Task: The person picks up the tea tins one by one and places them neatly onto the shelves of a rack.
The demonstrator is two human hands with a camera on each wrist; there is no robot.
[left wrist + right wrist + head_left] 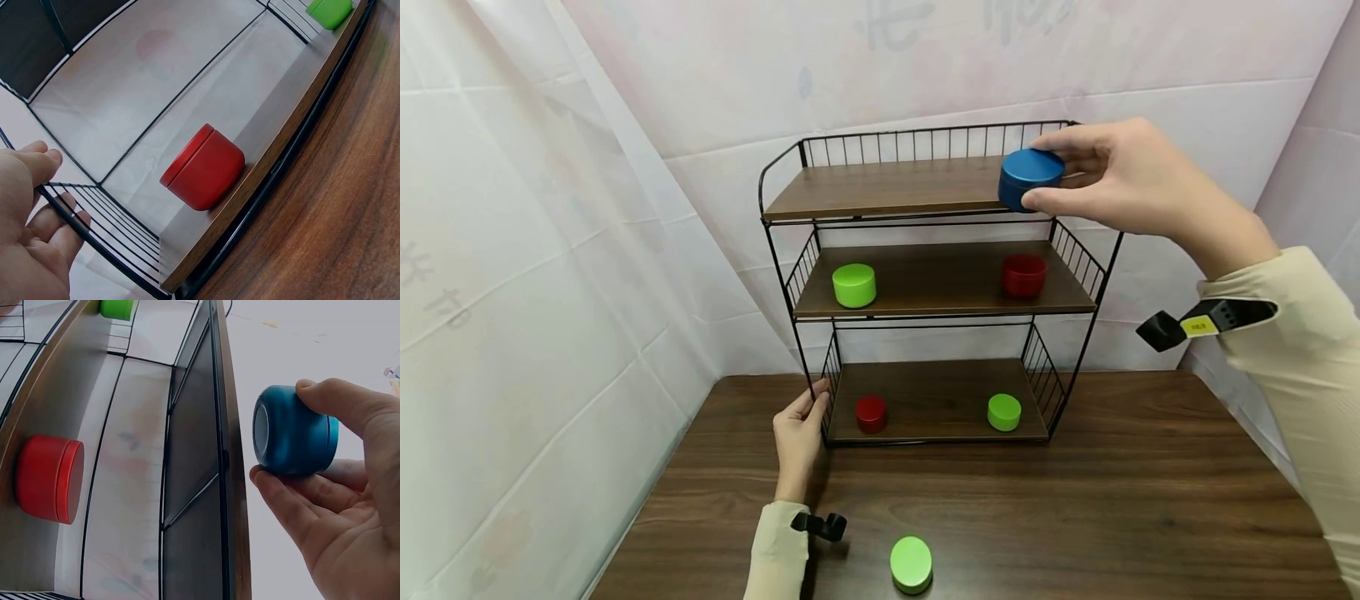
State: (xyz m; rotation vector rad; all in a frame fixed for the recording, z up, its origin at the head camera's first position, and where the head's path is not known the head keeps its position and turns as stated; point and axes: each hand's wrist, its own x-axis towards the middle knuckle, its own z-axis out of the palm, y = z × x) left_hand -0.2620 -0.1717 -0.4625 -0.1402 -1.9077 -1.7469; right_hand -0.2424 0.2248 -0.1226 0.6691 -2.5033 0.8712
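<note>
A round blue tin (1030, 179) with a lid is pinched between the thumb and fingers of my right hand (1138, 179), at the right end of the rack's top shelf (895, 187). In the right wrist view the blue tin (294, 431) is beside the shelf's edge, its base facing the shelf. My left hand (799, 429) grips the black wire side of the rack low on the left. Close to those fingers, a red tin (206, 169) stands on the bottom shelf (940, 400).
The middle shelf (925, 279) bears a green tin (854, 286) at left and a red tin (1024, 276) at right. Another green tin (1003, 412) stands on the bottom shelf's right. One more green tin (912, 565) is on the wooden table (1112, 500) in front. White cloth (587, 208) hangs behind.
</note>
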